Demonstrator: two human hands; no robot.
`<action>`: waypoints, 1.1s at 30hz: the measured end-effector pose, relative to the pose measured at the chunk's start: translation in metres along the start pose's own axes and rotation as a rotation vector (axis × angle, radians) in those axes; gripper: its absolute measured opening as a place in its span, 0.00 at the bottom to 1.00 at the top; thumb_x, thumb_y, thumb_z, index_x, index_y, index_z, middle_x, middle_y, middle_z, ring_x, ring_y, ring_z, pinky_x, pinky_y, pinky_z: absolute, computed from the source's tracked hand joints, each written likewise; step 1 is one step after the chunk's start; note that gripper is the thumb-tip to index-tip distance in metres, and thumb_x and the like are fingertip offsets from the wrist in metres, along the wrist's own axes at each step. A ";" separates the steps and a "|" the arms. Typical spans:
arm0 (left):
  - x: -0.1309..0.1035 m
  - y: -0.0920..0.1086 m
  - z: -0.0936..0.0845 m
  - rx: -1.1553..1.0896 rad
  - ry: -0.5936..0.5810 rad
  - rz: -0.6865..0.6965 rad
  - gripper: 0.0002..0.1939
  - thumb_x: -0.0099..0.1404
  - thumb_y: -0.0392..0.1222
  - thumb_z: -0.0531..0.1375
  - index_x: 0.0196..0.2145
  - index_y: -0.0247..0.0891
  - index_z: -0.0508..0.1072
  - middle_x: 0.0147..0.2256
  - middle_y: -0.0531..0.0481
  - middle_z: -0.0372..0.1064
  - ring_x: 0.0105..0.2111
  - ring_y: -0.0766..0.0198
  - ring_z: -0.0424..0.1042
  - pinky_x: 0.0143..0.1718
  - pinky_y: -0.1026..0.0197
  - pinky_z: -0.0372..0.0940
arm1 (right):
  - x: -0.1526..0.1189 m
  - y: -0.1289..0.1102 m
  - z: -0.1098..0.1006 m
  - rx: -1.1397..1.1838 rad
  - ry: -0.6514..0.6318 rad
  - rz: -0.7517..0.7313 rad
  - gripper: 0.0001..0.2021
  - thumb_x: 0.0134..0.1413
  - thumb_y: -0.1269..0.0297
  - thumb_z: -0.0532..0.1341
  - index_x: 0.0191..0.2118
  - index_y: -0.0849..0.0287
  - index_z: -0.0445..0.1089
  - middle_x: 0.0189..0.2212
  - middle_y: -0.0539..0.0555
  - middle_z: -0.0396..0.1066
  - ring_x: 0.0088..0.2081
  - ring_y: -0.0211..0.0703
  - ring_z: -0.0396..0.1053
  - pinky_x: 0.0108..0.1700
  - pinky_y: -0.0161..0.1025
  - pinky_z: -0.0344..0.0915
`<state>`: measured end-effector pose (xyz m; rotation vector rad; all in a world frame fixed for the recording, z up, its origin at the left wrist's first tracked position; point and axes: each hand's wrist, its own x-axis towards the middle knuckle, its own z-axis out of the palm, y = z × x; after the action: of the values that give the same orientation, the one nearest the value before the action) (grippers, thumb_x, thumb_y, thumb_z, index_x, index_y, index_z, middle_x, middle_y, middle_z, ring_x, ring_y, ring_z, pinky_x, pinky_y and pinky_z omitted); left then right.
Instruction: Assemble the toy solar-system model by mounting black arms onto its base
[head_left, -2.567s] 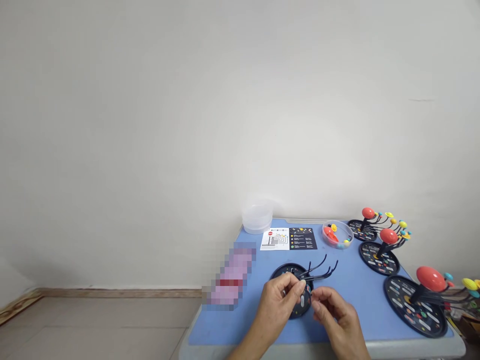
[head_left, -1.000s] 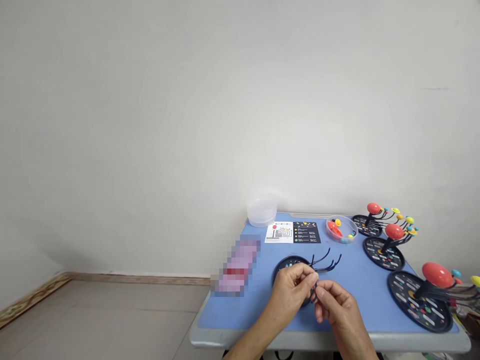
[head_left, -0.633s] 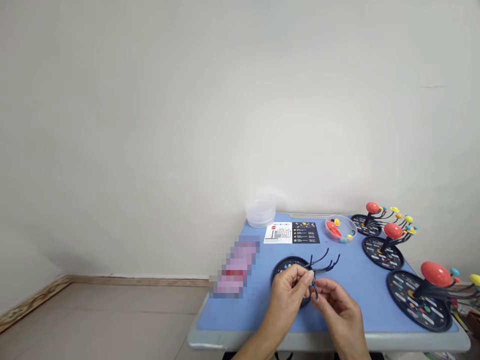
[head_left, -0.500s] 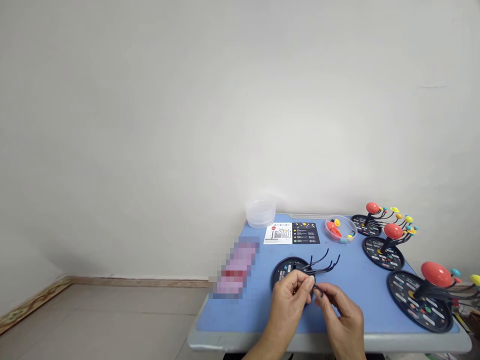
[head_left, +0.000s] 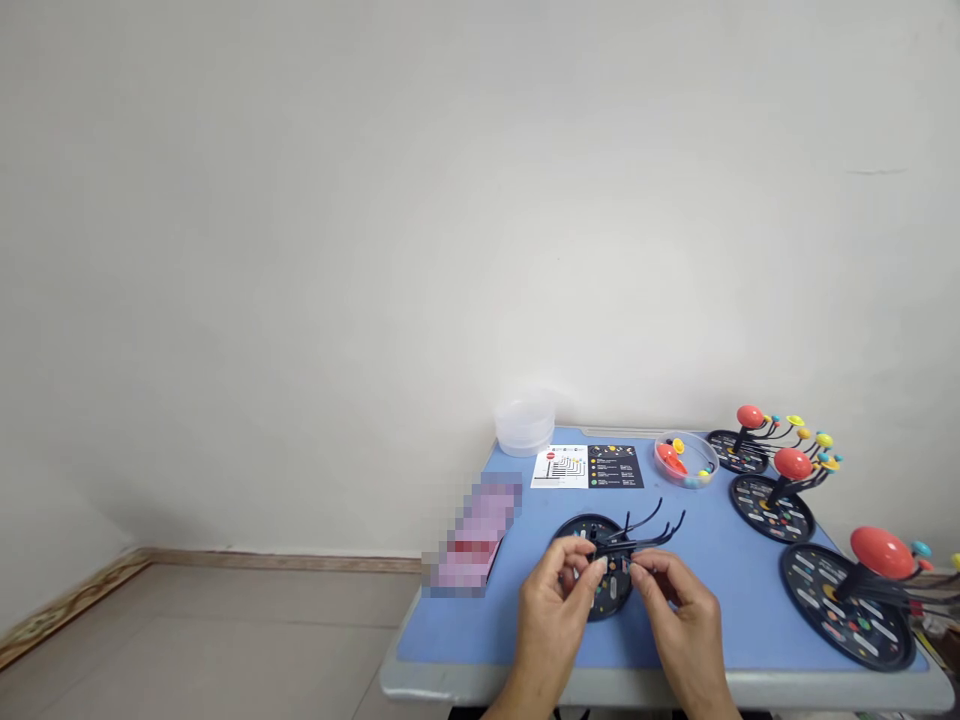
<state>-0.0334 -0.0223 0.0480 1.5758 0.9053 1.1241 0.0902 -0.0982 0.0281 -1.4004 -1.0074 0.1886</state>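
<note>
In front of me lies a round black base (head_left: pixel 611 600) printed with small coloured pictures and labels. Several thin black curved arms (head_left: pixel 645 543) fan out over it to the right, their tips bent upward. My left hand (head_left: pixel 555 600) is closed, thumb and fingers pinching by the arms' inner ends above the base. My right hand (head_left: pixel 681 612) pinches with thumb and forefinger by the base's right edge. A short black arm seems to run between the two hands, largely hidden by the fingers.
Three finished-looking planet models with red balls (head_left: pixel 881 553) stand along the right side. A clear dish (head_left: pixel 686 482) holds red, yellow and blue parts. An instruction sheet (head_left: pixel 559 468), clear tubs (head_left: pixel 525 428) and a blurred pink item (head_left: pixel 480 525) lie on the blue table (head_left: pixel 480 630).
My hands have moved slightly apart, the left one shifting left. More of the black base shows between them. The view has shifted a little.
</note>
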 end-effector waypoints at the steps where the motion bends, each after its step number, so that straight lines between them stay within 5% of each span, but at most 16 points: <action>1: 0.004 -0.001 -0.003 0.056 0.057 0.030 0.11 0.54 0.46 0.63 0.35 0.40 0.74 0.30 0.50 0.70 0.29 0.60 0.68 0.28 0.62 0.63 | 0.002 0.000 0.001 0.007 -0.016 0.037 0.10 0.55 0.57 0.62 0.31 0.57 0.76 0.29 0.54 0.77 0.30 0.42 0.73 0.32 0.32 0.70; 3: 0.015 -0.002 -0.008 0.153 0.078 0.096 0.16 0.48 0.39 0.63 0.38 0.42 0.75 0.39 0.47 0.73 0.39 0.55 0.70 0.33 0.59 0.65 | 0.006 0.001 0.003 0.009 -0.038 0.088 0.12 0.55 0.55 0.62 0.30 0.58 0.76 0.27 0.53 0.76 0.28 0.42 0.72 0.30 0.33 0.68; 5: 0.027 0.000 -0.010 0.184 -0.041 0.105 0.17 0.46 0.36 0.61 0.37 0.43 0.76 0.41 0.47 0.74 0.43 0.53 0.70 0.38 0.57 0.65 | 0.008 0.002 0.007 -0.001 -0.048 0.110 0.13 0.54 0.54 0.62 0.30 0.58 0.76 0.26 0.53 0.75 0.27 0.41 0.70 0.29 0.33 0.67; 10: 0.049 0.006 -0.009 0.144 -0.321 0.026 0.09 0.47 0.35 0.61 0.29 0.40 0.77 0.33 0.50 0.75 0.35 0.58 0.71 0.36 0.60 0.63 | 0.012 0.000 0.014 -0.052 -0.035 0.093 0.14 0.54 0.53 0.61 0.27 0.58 0.75 0.21 0.51 0.72 0.23 0.40 0.67 0.25 0.32 0.63; 16: 0.057 0.009 -0.010 0.043 -0.438 0.005 0.05 0.48 0.39 0.63 0.26 0.39 0.77 0.26 0.54 0.70 0.28 0.63 0.66 0.30 0.64 0.60 | 0.012 0.001 0.016 -0.052 -0.029 0.092 0.16 0.55 0.51 0.61 0.28 0.58 0.75 0.22 0.52 0.73 0.24 0.40 0.67 0.25 0.33 0.63; 33: 0.059 0.010 -0.013 0.024 -0.478 -0.003 0.05 0.49 0.40 0.64 0.25 0.37 0.76 0.27 0.53 0.70 0.27 0.65 0.65 0.29 0.64 0.59 | 0.013 0.001 0.015 -0.031 -0.032 0.110 0.16 0.54 0.50 0.61 0.28 0.58 0.75 0.22 0.52 0.73 0.25 0.41 0.68 0.27 0.33 0.64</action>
<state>-0.0279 0.0329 0.0730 1.7583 0.5994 0.6863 0.0885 -0.0785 0.0312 -1.4864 -0.9642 0.2783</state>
